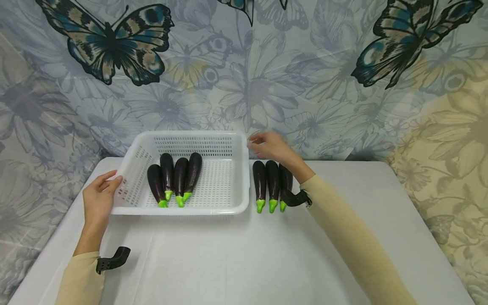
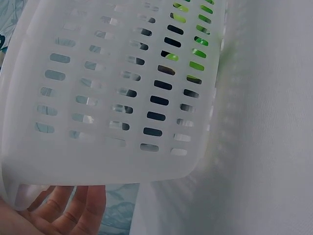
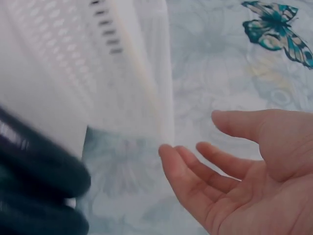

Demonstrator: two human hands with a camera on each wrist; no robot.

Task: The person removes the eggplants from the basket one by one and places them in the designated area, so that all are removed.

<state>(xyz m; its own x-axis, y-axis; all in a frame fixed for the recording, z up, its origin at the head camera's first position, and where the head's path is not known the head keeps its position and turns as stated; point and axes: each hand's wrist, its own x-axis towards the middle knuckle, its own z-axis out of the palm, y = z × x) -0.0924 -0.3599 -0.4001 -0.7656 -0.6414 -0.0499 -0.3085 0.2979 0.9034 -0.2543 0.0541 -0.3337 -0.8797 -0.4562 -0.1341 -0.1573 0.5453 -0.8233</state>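
In the head view, the white basket (image 1: 217, 182) sits left of the frame's middle, four eggplants (image 1: 180, 176) lying inside it. Your left hand (image 1: 98, 197) holds its left rim; your right hand (image 1: 271, 146) is at its upper right corner, above three eggplants (image 1: 273, 182) on the white table (image 1: 228, 254).

In the left wrist view, your fingers curl at the basket's edge, lower left.

In the right wrist view, lower right, your thumb stands apart from loosely bent fingers that grip nothing; whether a fingertip touches the basket, you cannot tell.
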